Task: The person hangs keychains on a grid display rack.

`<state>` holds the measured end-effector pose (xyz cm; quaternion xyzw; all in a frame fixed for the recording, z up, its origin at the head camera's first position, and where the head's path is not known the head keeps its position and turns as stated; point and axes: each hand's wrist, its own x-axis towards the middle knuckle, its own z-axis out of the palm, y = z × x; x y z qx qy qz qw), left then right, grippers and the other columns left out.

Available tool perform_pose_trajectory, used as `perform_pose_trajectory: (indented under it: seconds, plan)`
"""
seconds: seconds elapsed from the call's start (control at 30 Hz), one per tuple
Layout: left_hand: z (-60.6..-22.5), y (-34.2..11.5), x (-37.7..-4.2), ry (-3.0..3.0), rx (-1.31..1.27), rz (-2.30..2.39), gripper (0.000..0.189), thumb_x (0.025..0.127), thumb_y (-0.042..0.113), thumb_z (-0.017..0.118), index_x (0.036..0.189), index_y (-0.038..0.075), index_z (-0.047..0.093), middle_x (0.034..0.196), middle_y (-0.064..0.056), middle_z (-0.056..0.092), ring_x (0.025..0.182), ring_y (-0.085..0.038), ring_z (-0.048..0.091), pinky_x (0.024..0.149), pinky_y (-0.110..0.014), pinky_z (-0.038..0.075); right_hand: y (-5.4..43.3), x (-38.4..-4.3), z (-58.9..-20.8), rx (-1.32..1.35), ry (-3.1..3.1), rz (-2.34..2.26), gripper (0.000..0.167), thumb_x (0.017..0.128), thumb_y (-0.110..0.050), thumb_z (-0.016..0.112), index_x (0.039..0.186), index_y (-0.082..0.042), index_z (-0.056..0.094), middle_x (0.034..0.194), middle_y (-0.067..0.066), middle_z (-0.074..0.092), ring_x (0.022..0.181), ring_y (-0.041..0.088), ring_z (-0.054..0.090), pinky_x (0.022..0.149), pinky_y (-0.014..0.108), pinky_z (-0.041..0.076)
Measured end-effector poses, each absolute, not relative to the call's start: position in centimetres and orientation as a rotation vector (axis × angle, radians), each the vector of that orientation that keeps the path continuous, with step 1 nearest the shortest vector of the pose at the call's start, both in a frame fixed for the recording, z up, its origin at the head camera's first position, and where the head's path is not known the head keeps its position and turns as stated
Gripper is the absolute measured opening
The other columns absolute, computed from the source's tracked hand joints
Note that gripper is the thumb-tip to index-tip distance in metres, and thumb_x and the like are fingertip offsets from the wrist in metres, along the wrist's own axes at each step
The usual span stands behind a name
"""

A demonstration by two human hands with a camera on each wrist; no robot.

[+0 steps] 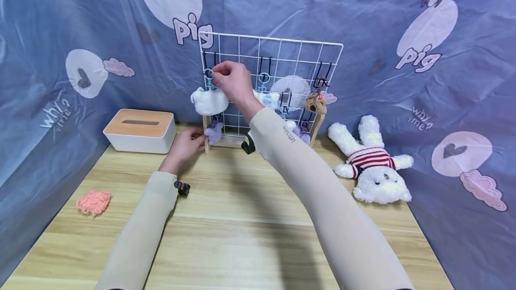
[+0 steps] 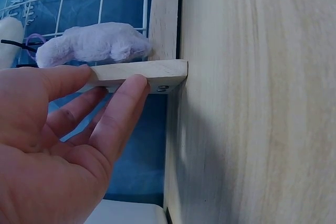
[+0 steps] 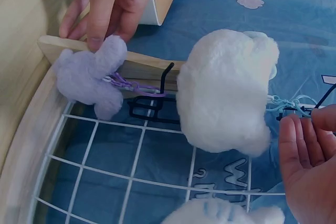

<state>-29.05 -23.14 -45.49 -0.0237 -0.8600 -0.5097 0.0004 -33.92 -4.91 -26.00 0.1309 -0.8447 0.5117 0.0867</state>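
At the upper left of the white wire grid (image 1: 269, 57), my right hand (image 1: 235, 82) pinches the light-blue key ring (image 3: 302, 104) of a white plush keychain (image 1: 208, 102) at a black hook (image 3: 326, 97). The plush hangs below the ring. Lower down, my left hand (image 1: 186, 147) holds the wooden side post (image 2: 142, 70) of the grid's stand between thumb and fingers. Close to those fingers hangs a purple plush keychain (image 3: 79, 80) on its own black hook (image 3: 167, 77).
Other plush keychains hang on the grid, among them a brown one (image 1: 316, 103). A white tissue box with wooden lid (image 1: 139, 124) stands left. Pink yarn (image 1: 94, 202) lies at front left, a white teddy bear in striped shirt (image 1: 372, 160) at right.
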Motion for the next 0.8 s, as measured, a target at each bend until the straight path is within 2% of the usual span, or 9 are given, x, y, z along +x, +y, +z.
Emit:
perform_pose_trajectory:
  seconds: [0.27,0.47,0.7,0.8]
  plan:
    - [-45.5,-23.8,-28.6,-2.7,-0.062,-1.563,0.039,0.116,0.016,0.058,0.143,-0.012,0.064,0.129,-0.033,0.07,0.113,-0.042,0.077,0.1,-0.04,0.074,-3.8,-33.0,-27.7,0.416,-2.445,1.755,0.015,0.108,-0.017,0.076,0.116,-0.006,0.083,0.105,0.006,0.08,0.096,0.017,0.081,0.086,0.023,0.071]
    - [-45.8,-24.4,-28.3,-2.726,-0.054,-1.529,0.04,0.116,0.018,0.058,0.142,-0.011,0.065,0.128,-0.032,0.07,0.113,-0.042,0.076,0.098,-0.037,0.074,-2.1,-31.5,-29.1,0.491,-2.356,1.932,0.017,0.108,-0.01,0.075,0.119,0.002,0.08,0.101,0.009,0.076,0.094,0.017,0.078,0.09,0.027,0.074]
    - [-43.7,-24.6,-28.0,-2.791,-0.138,-1.314,0.045,0.116,0.031,0.061,0.141,-0.006,0.068,0.131,-0.028,0.075,0.115,-0.042,0.074,0.102,-0.051,0.068,2.4,-28.1,-29.6,0.558,-2.315,1.925,0.023,0.106,-0.013,0.078,0.124,0.002,0.079,0.106,0.009,0.08,0.093,0.016,0.078,0.096,0.034,0.074]
    - [-42.1,-24.9,-26.9,-2.815,-0.172,-1.194,0.047,0.116,0.034,0.062,0.142,-0.005,0.068,0.132,-0.028,0.075,0.119,-0.043,0.073,0.106,-0.058,0.064,5.3,-26.6,-30.7,0.547,-2.331,1.879,0.024,0.106,-0.015,0.079,0.124,0.001,0.08,0.108,0.012,0.081,0.093,0.016,0.078,0.093,0.032,0.073]
